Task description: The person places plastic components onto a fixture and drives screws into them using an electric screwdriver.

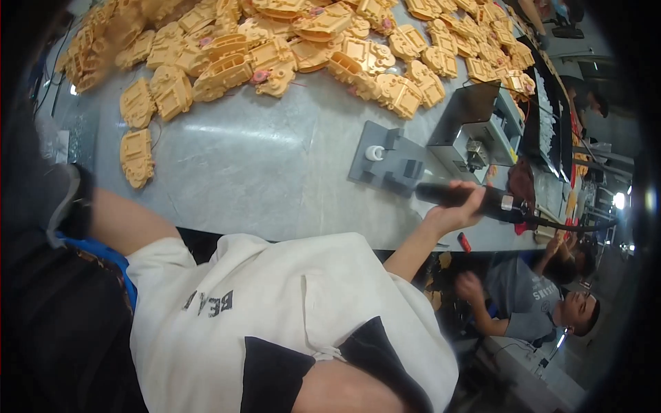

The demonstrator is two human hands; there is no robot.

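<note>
My right hand is wrapped round a black electric screwdriver, held lengthwise above the bench's right side, with its cord trailing right. Just beyond its left end lies a grey fixture with raised blocks, and a small white round part sits on it. My left arm reaches out to the left, where dark shapes cover its end; the left hand does not show. Nearest the left arm, a yellow plastic housing lies on the metal bench.
Many yellow housings are heaped along the bench's far side, some with pink parts. A metal box, seemingly a screw feeder, stands right of the fixture. A small red object lies near the edge. A person sits at right.
</note>
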